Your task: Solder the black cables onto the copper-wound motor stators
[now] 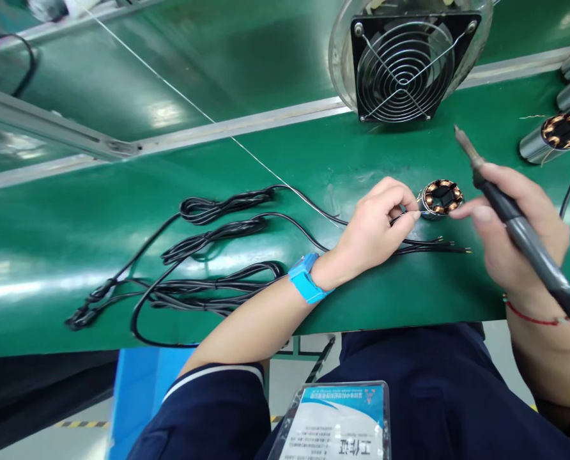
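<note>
My right hand (519, 223) grips a soldering iron (515, 217) whose tip points up and away toward the fan. One finger of that hand reaches to the rim of a motor stator (442, 197) with copper windings around a black core. My left hand (381, 220) is closed just left of the stator, thumb and forefinger pinched at its edge. A thin wire end seems to be in this pinch, together with the end of a black cable, but the fingers hide most of it. More black cable ends (438, 248) with bared tips lie just below the stator.
Coiled black power cords (208, 249) lie on the green bench (122, 185) at left. A fan with a wire guard (402, 80) stands at the back. Several more stators (548, 140) stand at far right. A thin white strand (189, 99) runs diagonally down to the bench.
</note>
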